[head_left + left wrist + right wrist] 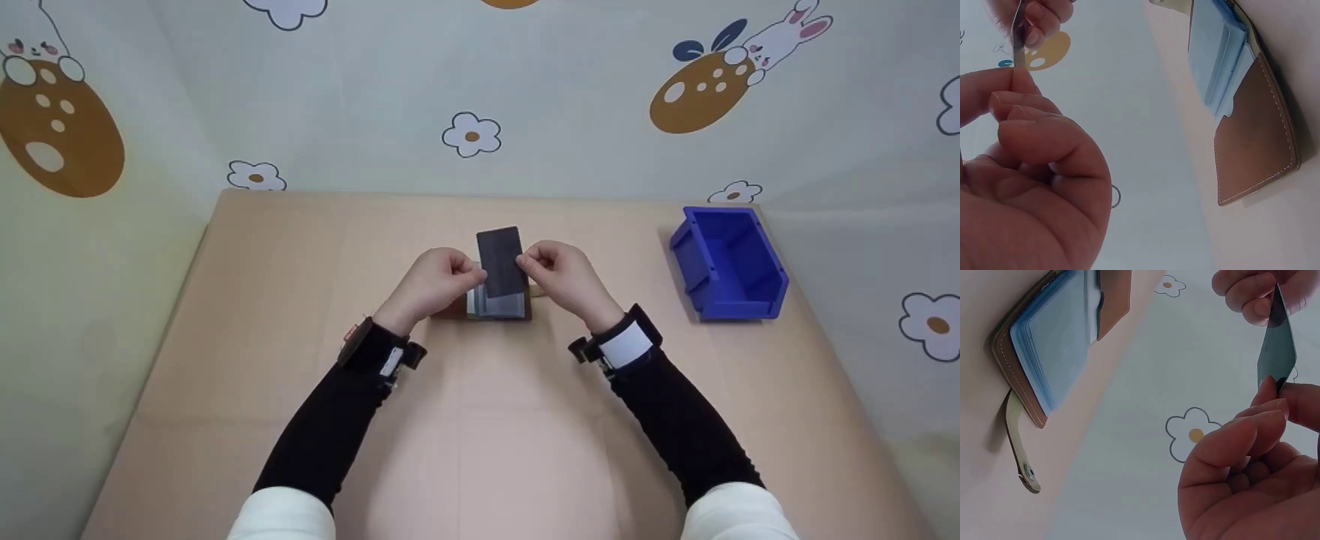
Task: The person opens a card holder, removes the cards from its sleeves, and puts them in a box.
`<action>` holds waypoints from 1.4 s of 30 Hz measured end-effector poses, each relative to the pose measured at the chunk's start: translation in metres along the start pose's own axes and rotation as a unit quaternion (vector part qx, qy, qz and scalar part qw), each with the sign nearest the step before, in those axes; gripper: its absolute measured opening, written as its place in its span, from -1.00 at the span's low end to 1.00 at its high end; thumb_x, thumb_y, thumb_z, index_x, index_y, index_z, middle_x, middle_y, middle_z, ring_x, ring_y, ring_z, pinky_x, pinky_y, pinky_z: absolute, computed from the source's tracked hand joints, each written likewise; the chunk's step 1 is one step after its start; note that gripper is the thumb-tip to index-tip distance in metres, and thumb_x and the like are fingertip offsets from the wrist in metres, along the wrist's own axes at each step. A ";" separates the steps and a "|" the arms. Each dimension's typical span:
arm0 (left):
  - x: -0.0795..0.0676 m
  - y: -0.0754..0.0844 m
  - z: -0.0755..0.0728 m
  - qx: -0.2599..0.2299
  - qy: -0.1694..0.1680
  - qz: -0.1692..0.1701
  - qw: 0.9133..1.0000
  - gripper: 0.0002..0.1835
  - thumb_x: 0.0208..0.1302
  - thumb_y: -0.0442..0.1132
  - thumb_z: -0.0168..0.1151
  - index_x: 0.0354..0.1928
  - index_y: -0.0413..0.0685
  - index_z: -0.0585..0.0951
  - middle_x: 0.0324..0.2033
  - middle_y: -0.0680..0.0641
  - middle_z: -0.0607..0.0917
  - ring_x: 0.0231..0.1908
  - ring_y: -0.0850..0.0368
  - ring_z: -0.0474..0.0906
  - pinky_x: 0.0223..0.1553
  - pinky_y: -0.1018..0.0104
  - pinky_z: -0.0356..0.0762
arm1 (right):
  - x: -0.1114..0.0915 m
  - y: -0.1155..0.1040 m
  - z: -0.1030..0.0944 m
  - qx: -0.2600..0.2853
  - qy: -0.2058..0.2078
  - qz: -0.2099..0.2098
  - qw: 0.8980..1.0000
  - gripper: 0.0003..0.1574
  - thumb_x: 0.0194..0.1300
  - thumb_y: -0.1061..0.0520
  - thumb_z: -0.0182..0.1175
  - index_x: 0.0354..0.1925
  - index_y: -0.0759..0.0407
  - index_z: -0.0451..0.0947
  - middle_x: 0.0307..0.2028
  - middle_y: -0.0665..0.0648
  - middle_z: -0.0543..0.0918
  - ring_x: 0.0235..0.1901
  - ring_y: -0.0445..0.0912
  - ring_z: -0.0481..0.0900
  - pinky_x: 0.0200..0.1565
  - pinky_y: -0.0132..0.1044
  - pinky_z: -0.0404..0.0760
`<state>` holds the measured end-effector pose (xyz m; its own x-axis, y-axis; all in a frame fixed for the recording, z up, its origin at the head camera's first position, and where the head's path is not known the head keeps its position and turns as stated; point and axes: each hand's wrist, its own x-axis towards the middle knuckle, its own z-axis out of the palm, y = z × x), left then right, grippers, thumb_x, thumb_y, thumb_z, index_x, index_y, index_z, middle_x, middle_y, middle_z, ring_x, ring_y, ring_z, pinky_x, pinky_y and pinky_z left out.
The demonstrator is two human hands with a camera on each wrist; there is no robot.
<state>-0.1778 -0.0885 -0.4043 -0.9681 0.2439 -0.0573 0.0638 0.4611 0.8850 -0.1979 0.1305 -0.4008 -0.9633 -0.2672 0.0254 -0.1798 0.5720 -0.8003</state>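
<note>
Both hands hold a thin dark card (501, 261) up above the table, one at each long edge. In the head view my left hand (439, 281) pinches its left edge, and my right hand (568, 277) pinches its right edge between thumb and fingers. Below the card lies an open brown card holder (1258, 135) with pale stitching. A stack of clear plastic sleeves (1058, 349) fills its middle, and a strap (1015, 422) with a metal snap sticks out from one side. Neither hand touches the holder. The card and hands cover part of it in the head view.
A blue plastic bin (739, 262) stands at the back right of the table (300, 360). Behind the table hangs a pale patterned cloth (390, 97) with flowers and rabbits, which continues along both sides.
</note>
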 end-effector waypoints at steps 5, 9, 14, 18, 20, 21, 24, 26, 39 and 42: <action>0.002 -0.008 0.000 0.030 0.010 0.009 0.999 -0.66 0.29 -0.22 0.25 -0.66 -0.02 0.45 -0.69 0.12 0.34 -0.62 0.21 0.24 -0.49 0.33 0.19 | -0.001 0.004 -0.007 -0.002 0.012 -0.006 1.000 -0.77 0.41 0.11 0.21 -0.37 0.21 0.55 -0.52 0.01 0.42 -0.48 -0.10 0.34 -0.40 -0.27 0.30; 0.003 -0.019 0.000 0.098 0.047 0.006 0.994 -0.78 0.26 -0.25 0.23 -0.55 -0.10 0.63 -0.60 0.08 0.54 -0.52 0.15 0.41 -0.38 0.28 0.36 | -0.003 0.009 -0.016 -0.010 0.023 -0.008 1.000 -0.77 0.41 0.12 0.20 -0.38 0.21 0.55 -0.54 0.00 0.43 -0.51 -0.11 0.35 -0.42 -0.29 0.32; 0.000 -0.033 0.000 0.208 0.091 0.009 0.974 -0.89 0.25 -0.29 0.25 -0.35 -0.14 0.73 -0.41 -0.04 0.72 -0.35 0.01 0.61 -0.23 0.13 0.52 | -0.005 0.021 -0.032 -0.029 0.035 -0.003 0.999 -0.77 0.42 0.12 0.18 -0.36 0.23 0.54 -0.52 0.01 0.43 -0.51 -0.10 0.34 -0.40 -0.26 0.31; 0.000 -0.042 0.001 0.267 0.112 0.020 0.957 -0.92 0.20 -0.35 0.30 -0.37 -0.15 0.74 -0.40 -0.08 0.74 -0.32 -0.05 0.65 -0.25 0.08 0.57 | -0.007 0.034 -0.047 -0.041 0.046 0.005 0.998 -0.75 0.44 0.11 0.17 -0.35 0.24 0.54 -0.51 0.03 0.40 -0.49 -0.07 0.31 -0.38 -0.24 0.28; 0.000 -0.046 0.003 0.285 0.114 0.020 0.952 -0.93 0.18 -0.37 0.31 -0.39 -0.16 0.74 -0.41 -0.09 0.74 -0.32 -0.07 0.66 -0.28 0.07 0.58 | -0.009 0.041 -0.056 -0.051 0.055 0.008 0.997 -0.75 0.44 0.10 0.17 -0.35 0.24 0.53 -0.51 0.03 0.39 -0.49 -0.07 0.30 -0.38 -0.25 0.27; 0.000 -0.048 0.003 0.291 0.113 0.020 0.950 -0.94 0.17 -0.37 0.32 -0.39 -0.17 0.74 -0.42 -0.10 0.74 -0.32 -0.08 0.66 -0.29 0.06 0.59 | -0.010 0.045 -0.060 -0.056 0.059 0.012 0.997 -0.74 0.44 0.10 0.16 -0.36 0.24 0.53 -0.52 0.03 0.38 -0.50 -0.07 0.30 -0.39 -0.25 0.27; 0.001 -0.052 0.004 0.304 0.108 0.010 0.947 -0.95 0.16 -0.37 0.33 -0.42 -0.18 0.72 -0.45 -0.10 0.72 -0.35 -0.08 0.65 -0.35 0.06 0.59 | -0.013 0.055 -0.076 -0.071 0.072 0.021 0.995 -0.73 0.45 0.09 0.15 -0.34 0.26 0.52 -0.51 0.03 0.39 -0.50 -0.09 0.31 -0.40 -0.27 0.27; 0.001 -0.055 0.005 0.310 0.104 0.000 0.945 -0.94 0.16 -0.37 0.34 -0.44 -0.20 0.69 -0.48 -0.10 0.70 -0.37 -0.07 0.64 -0.39 0.07 0.58 | -0.015 0.061 -0.087 -0.079 0.080 0.033 0.993 -0.71 0.46 0.07 0.14 -0.32 0.28 0.52 -0.51 0.03 0.40 -0.51 -0.12 0.32 -0.43 -0.30 0.28; 0.002 -0.064 0.006 0.298 0.067 -0.091 0.948 -0.67 0.21 -0.18 0.38 -0.62 -0.11 0.49 -0.60 -0.03 0.51 -0.50 0.04 0.47 -0.48 0.18 0.42 | -0.032 0.088 -0.143 -0.092 0.129 0.134 0.978 -0.51 0.49 -0.14 0.04 -0.19 0.29 0.53 -0.41 0.08 0.45 -0.49 -0.14 0.38 -0.49 -0.35 0.37; 0.002 -0.066 0.004 0.283 0.061 -0.103 0.952 -0.60 0.23 -0.19 0.35 -0.68 -0.04 0.41 -0.64 0.01 0.44 -0.54 0.07 0.40 -0.48 0.22 0.35 | -0.035 0.092 -0.150 -0.089 0.125 0.148 0.977 -0.48 0.50 -0.17 0.01 -0.17 0.29 0.52 -0.36 0.12 0.47 -0.49 -0.16 0.38 -0.50 -0.35 0.37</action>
<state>-0.1832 -0.1155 -0.4649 -0.9930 0.0143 -0.1173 -0.0427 0.8824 0.4686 -0.2111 0.3089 -0.3848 -0.9930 0.1146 -0.0277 0.1028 0.7272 -0.6786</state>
